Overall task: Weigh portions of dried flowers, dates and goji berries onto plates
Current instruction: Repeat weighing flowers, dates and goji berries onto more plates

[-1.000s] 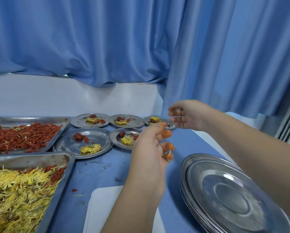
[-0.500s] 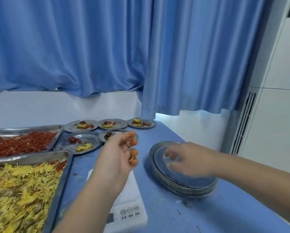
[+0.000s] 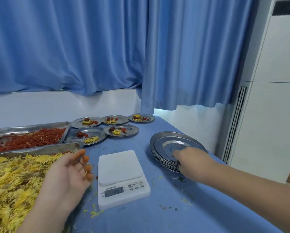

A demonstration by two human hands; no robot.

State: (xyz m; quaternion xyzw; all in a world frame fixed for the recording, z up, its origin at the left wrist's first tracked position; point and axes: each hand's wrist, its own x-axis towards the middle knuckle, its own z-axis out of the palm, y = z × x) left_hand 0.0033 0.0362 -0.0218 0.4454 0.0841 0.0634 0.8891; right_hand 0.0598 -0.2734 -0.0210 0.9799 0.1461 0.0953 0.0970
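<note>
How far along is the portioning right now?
Done: five filled plates sit at the back. In hand: the right hand touches the stack of empty plates; the scale is bare, the left hand open by the dried-flower tray. Left: weighing further portions, likely starting with a fresh plate.

Holds left hand raised with palm turned up and inward, fingers slack and loosely curled around nothing, tips stained orange. Angles bare left forearm in from lower left. Reaches right hand forward on bare right forearm, back of hand up, forefinger pointing ahead, other fingertips tucked under and hidden.
</note>
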